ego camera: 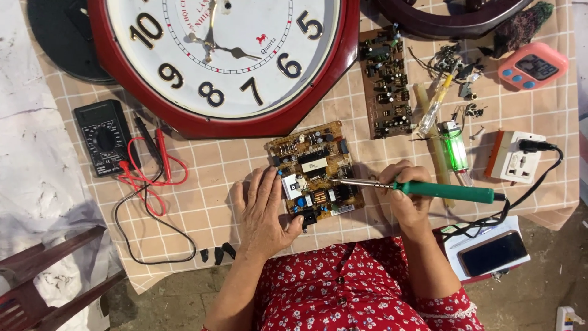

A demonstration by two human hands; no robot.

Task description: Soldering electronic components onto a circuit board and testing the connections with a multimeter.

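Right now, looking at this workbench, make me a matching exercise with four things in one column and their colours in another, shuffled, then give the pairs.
Things:
1. soldering iron handle
2. multimeter
3. timer
4. socket adapter

Colours:
A. pink
B. white
C. green
D. black

Pairs: 1-C, 2-D, 3-A, 4-B.

The right hand holds the soldering iron over the circuit board, which the left hand steadies.
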